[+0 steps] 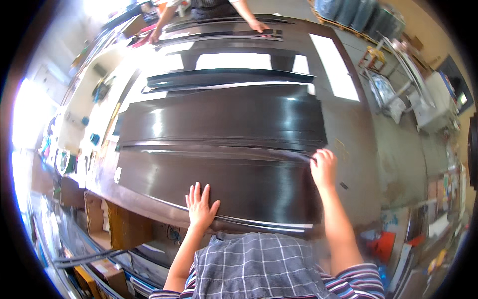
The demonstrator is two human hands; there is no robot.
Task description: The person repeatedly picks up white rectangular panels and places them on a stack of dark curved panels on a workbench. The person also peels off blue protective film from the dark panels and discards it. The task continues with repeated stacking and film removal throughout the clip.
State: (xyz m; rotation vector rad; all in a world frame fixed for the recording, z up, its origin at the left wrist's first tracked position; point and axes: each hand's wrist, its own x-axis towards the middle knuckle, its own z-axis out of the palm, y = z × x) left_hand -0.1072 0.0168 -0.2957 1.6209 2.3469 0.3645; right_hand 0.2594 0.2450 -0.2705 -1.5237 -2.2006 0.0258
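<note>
My left hand [200, 205] lies flat with fingers apart on the near edge of a glossy dark sheet [219, 182]. At that sheet's far right corner, my right hand [324, 167] is closed in a pinch on the end of a long dark strip [239, 152]. The strip runs leftward between the near sheet and a second dark sheet [224, 117] beyond it. Whether it is separate or the edge of a sheet, I cannot tell. Light-coloured thin strips [279, 224] run along the near sheet's front edge.
Everything lies on a large brown table [348, 134]. A bent dark strip [229, 75] sits past the sheets. Across the table, a co-worker's hand [259, 26] touches narrow strips. An open cardboard box [127, 226] stands below left; a metal cart [398, 79] is off to the right.
</note>
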